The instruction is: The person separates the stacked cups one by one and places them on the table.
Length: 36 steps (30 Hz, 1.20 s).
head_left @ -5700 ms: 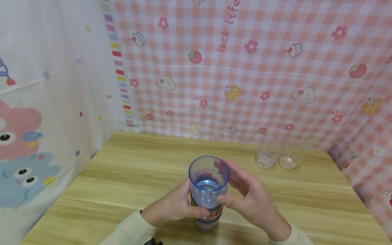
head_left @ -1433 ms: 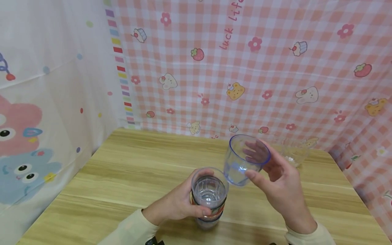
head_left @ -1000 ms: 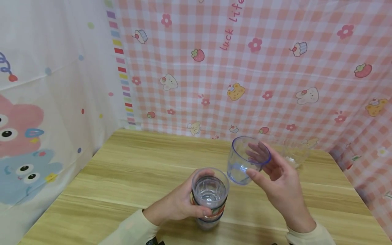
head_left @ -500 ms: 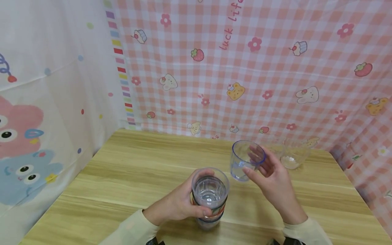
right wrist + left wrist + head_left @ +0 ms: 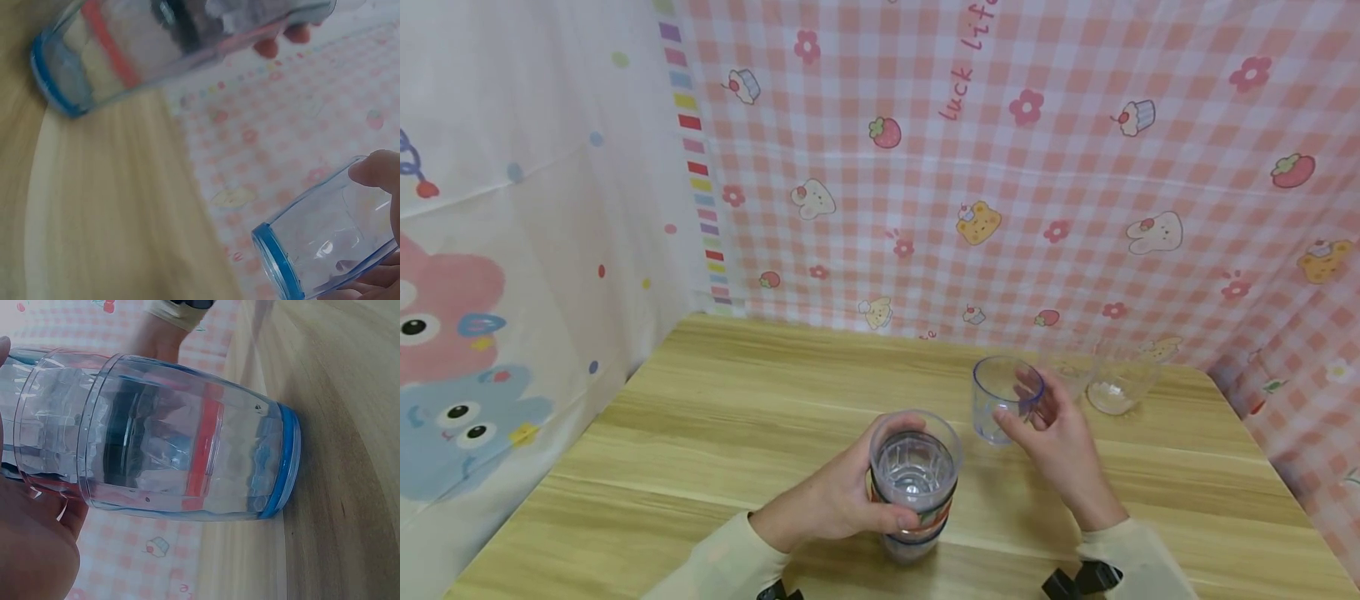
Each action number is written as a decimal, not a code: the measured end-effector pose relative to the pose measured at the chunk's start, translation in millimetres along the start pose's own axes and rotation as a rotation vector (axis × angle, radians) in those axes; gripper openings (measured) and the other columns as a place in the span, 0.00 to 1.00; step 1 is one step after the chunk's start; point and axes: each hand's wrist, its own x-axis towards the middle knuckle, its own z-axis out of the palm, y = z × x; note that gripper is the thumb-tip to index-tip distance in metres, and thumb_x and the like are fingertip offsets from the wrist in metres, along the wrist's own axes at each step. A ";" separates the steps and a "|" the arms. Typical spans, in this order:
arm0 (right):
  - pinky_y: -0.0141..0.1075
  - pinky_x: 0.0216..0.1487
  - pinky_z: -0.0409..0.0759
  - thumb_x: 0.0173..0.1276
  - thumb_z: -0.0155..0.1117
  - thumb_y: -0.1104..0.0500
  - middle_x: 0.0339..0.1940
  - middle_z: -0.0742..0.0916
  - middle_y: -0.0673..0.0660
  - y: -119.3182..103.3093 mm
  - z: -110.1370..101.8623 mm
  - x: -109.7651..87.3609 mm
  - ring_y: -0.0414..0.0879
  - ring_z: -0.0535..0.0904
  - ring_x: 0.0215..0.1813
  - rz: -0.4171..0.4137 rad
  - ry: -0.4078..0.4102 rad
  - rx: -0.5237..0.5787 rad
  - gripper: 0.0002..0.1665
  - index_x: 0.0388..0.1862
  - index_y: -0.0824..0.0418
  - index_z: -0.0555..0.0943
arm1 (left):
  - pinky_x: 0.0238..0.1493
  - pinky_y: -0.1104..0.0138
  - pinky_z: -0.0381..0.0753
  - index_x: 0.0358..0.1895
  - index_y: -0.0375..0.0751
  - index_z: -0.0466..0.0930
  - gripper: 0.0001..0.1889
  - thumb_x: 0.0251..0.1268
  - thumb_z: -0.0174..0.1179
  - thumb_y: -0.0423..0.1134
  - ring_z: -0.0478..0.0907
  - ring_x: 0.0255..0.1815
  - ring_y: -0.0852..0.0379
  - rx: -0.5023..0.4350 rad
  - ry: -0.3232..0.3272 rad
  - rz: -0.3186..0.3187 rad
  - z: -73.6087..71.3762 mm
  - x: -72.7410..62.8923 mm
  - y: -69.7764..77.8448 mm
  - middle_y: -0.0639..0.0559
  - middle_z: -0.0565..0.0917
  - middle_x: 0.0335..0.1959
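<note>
My left hand (image 5: 842, 500) grips a stack of clear plastic cups (image 5: 916, 471), its thumb across the front. In the left wrist view the stack (image 5: 240, 456) shows red and dark bands inside, and its blue-ringed base is right at the tabletop. To the right of the stack, my right hand (image 5: 1063, 446) holds a single clear cup with a blue rim (image 5: 988, 404) between thumb and fingers, upright and low over the table. The right wrist view shows this cup's blue base ring (image 5: 275, 256); part of its side is hidden by the hand.
Two clear cups stand at the back right: one (image 5: 1112, 392) in full view, the other (image 5: 1070, 367) partly behind my right hand. The wooden table (image 5: 760, 392) meets a checked cloth (image 5: 850, 250) at its back and a white cloth (image 5: 587, 250) on the left.
My right hand has lifted the blue-rimmed cup off the top of the stack and carried it right, then lowered it away from me. The left hand has stayed on the stack.
</note>
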 end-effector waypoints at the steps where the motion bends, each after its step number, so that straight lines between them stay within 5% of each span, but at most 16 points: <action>1: 0.32 0.80 0.69 0.75 0.74 0.61 0.85 0.71 0.66 3.5 0.2 1.9 0.61 0.67 0.85 0.018 -0.001 -0.008 0.49 0.86 0.67 0.57 | 0.80 0.59 0.70 0.82 0.47 0.54 0.52 0.65 0.75 0.62 0.76 0.73 0.53 0.001 0.001 -0.002 0.0 0.1 0.1 0.46 0.76 0.73; 6: 0.48 0.87 0.61 0.76 0.73 0.60 0.86 0.68 0.66 19.9 2.7 10.4 0.61 0.62 0.87 0.088 -0.012 -0.005 0.53 0.88 0.68 0.52 | 0.80 0.60 0.69 0.82 0.46 0.55 0.51 0.65 0.76 0.60 0.76 0.73 0.54 0.012 0.006 -0.001 0.0 0.7 0.2 0.47 0.77 0.72; 25: 0.54 0.89 0.54 0.78 0.68 0.66 0.87 0.59 0.76 53.6 8.0 23.7 0.68 0.52 0.89 0.091 0.014 0.005 0.57 0.89 0.70 0.40 | 0.80 0.60 0.69 0.82 0.42 0.55 0.52 0.66 0.76 0.58 0.76 0.73 0.53 0.009 0.012 0.010 0.0 -0.6 -1.2 0.46 0.77 0.73; 36: 0.52 0.88 0.60 0.77 0.70 0.64 0.82 0.68 0.77 60.5 10.2 38.4 0.66 0.58 0.88 0.152 0.097 0.025 0.43 0.78 0.77 0.55 | 0.80 0.59 0.70 0.82 0.42 0.55 0.51 0.66 0.76 0.57 0.76 0.73 0.53 0.007 0.006 0.019 -0.1 0.2 -0.8 0.45 0.76 0.73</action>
